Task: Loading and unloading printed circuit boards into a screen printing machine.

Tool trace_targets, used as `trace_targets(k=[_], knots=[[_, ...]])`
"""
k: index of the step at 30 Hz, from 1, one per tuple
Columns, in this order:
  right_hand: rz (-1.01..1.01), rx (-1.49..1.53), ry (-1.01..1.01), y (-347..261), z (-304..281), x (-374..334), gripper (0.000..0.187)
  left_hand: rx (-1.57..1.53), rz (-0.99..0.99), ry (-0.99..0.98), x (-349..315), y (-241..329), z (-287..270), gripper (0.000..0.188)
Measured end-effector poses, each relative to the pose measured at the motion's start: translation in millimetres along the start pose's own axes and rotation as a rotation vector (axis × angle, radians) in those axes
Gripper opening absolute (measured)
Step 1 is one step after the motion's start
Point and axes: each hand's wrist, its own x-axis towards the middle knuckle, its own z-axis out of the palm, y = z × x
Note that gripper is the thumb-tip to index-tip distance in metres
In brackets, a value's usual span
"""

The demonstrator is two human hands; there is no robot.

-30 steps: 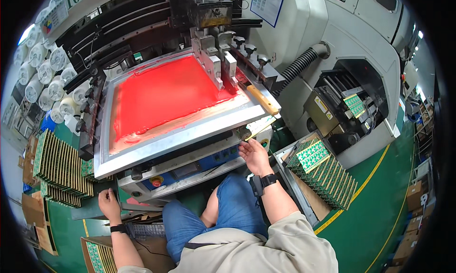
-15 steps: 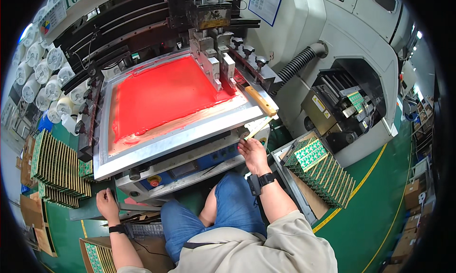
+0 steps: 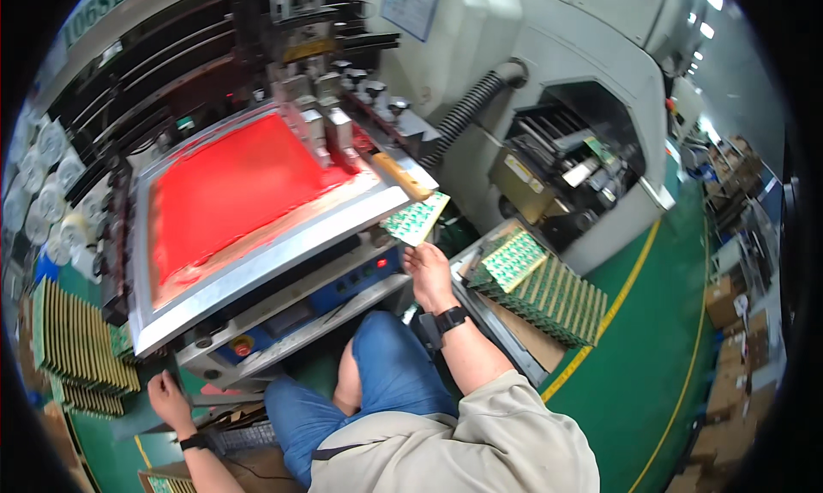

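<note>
Between the fingertips of my right hand (image 3: 430,277) is the lower edge of a green and white circuit board panel (image 3: 415,219). The panel is tilted up beside the right front corner of a silver screen frame (image 3: 283,257). Red ink (image 3: 244,189) covers most of the mesh inside that frame. A wooden-handled scraper (image 3: 401,176) lies across the frame's right corner. Low by the machine's left front corner is my left hand (image 3: 170,400). Its fingers are blurred and partly turned away, and nothing shows in them.
Circuit boards (image 3: 536,279) stand in a slanted row at right, with a panel (image 3: 513,260) on top. More board stacks (image 3: 73,343) rise at left. A ribbed black hose (image 3: 470,107) runs to the white machine (image 3: 591,193). White tubs (image 3: 51,197) fill the far left.
The view has swung, shifting the scene left. The panel in my right hand, earlier seen almost edge-on under the frame corner, now shows its face. My left hand stays low at the left.
</note>
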Motion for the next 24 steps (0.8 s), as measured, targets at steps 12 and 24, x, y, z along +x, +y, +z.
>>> trace_targets(k=[12, 24], knots=[[-0.523, -0.081, 0.136, -201.1, -51.5, -14.5, 0.015, 0.056, -0.023, -0.012, -0.9, -13.2, 2.0, 0.024], [-0.494, -0.097, 0.319, -289.9, -104.8, 39.9, 0.016, 0.034, -0.048, -0.022, -4.1, 0.3, 1.1, 0.025]])
